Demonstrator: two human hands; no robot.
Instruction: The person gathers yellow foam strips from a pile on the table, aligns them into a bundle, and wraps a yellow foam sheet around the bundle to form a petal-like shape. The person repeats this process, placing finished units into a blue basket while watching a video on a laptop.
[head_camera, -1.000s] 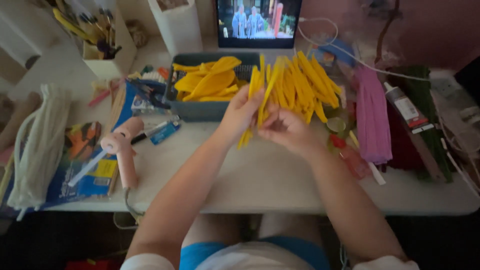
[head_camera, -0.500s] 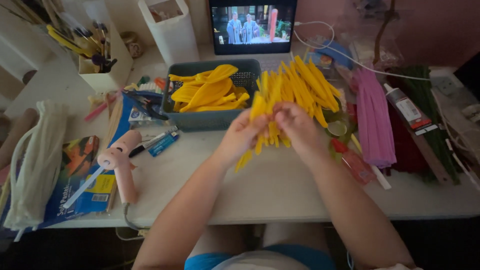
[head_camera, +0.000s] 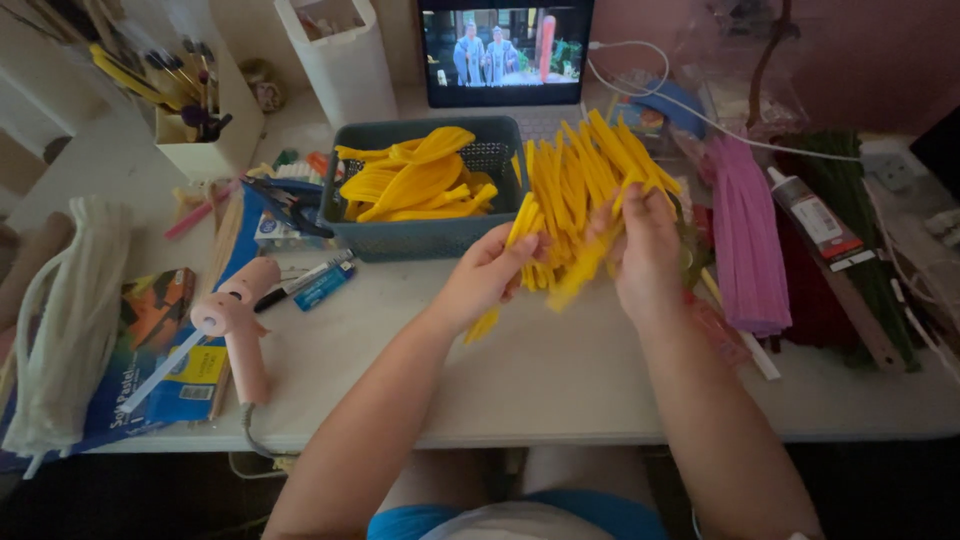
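**Both hands on the yellow stems**

The bundle of yellow pipe cleaners (head_camera: 570, 190) fans out at table centre. Left hand (head_camera: 487, 275) pinches one stem; right hand (head_camera: 645, 250) curls fingers around several. At ten o'clock, a grey basket (head_camera: 425, 240) (folded yellow pieces inside); at three, pink pipe cleaners (head_camera: 745, 235).

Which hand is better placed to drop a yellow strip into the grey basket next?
Left, probably. The left hand pinches yellow strips right beside the grey basket, which sits on its side. The right hand grips the bundle farther from the basket.
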